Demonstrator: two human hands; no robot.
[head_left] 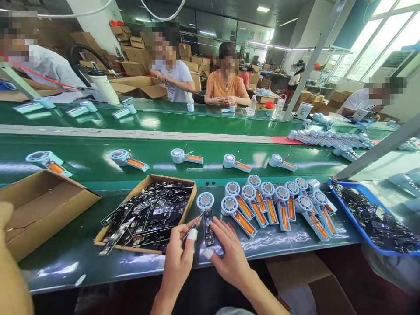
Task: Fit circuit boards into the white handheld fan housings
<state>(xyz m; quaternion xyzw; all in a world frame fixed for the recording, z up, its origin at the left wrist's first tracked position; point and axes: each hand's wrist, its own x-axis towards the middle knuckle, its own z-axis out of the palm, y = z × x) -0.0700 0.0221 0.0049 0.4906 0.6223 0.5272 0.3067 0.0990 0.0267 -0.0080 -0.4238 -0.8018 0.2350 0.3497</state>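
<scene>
A light-blue handheld fan [205, 201] lies in front of me with its round head away from me. A narrow black circuit board [208, 227] covers its handle. My left hand [179, 256] is closed in a pinch on thin metal tweezers [193, 228], whose tip points at the board's upper left, near the fan head. My right hand [231, 256] lies along the board's right side, fingers stretched out and fingertips at its edge. Its thumb is apart, below the board's lower end. White coverings show on both thumbs.
A cardboard tray [194, 194] of circuit boards stands left, beside an open carton [49, 210]. Several fans [282, 199] with orange handle insides lie right, then a blue tray [357, 238] of boards. More fans lie on the green belt [157, 175]. Another person's arm [13, 271] enters at left.
</scene>
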